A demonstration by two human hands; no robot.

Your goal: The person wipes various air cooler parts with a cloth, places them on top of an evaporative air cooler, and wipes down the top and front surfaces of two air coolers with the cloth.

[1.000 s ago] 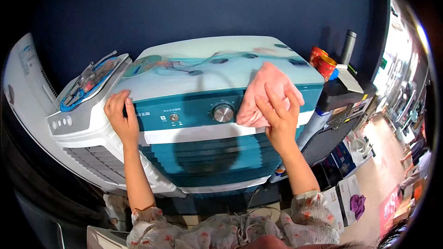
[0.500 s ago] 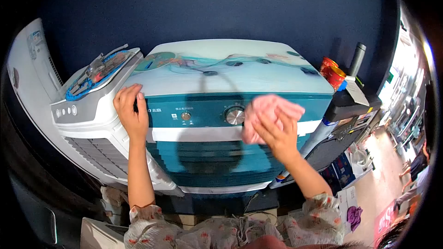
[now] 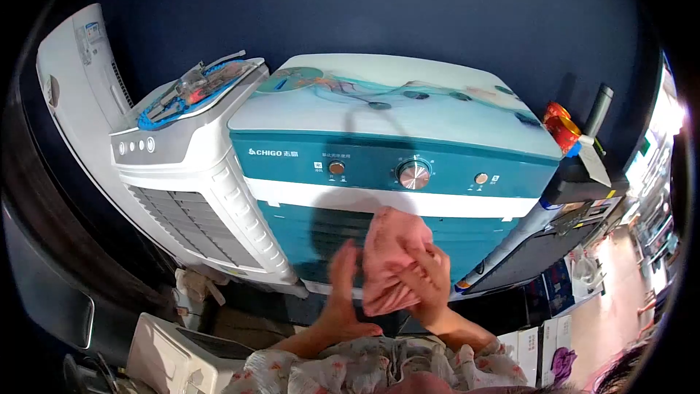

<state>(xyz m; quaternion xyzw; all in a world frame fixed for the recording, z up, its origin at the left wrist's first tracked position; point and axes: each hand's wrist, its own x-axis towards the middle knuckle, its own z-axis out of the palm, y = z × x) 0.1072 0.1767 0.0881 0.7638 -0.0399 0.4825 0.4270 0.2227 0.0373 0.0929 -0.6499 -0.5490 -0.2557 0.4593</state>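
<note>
A bunched pink cloth [image 3: 394,252] hangs in my right hand [image 3: 432,283], whose fingers and thumb close on it. My left hand [image 3: 341,306] is to the left of the cloth, slightly blurred, with thumb and fingers apart and nothing in it. Both hands are in front of the lower face of a teal and white air cooler [image 3: 306,174]. On its panel show a large silver dial [image 3: 413,174] and two smaller knobs. A flowing print covers its pale top [image 3: 350,113]. Its lower front is partly hidden behind my hands and the cloth.
A white and grey cooler [image 3: 219,197] stands left, with blue cable and parts [image 3: 186,98] on top. Beyond it leans a white air-conditioner unit [image 3: 84,66]. At right, a black speaker-like box [image 3: 583,190] carries red-gold tape rolls [image 3: 560,128] and a dark cylinder [image 3: 599,109].
My right hand and the cloth have come down and toward me, away from the dial. My left hand has left the cooler's top edge and moved beside the cloth. The view has shifted.
</note>
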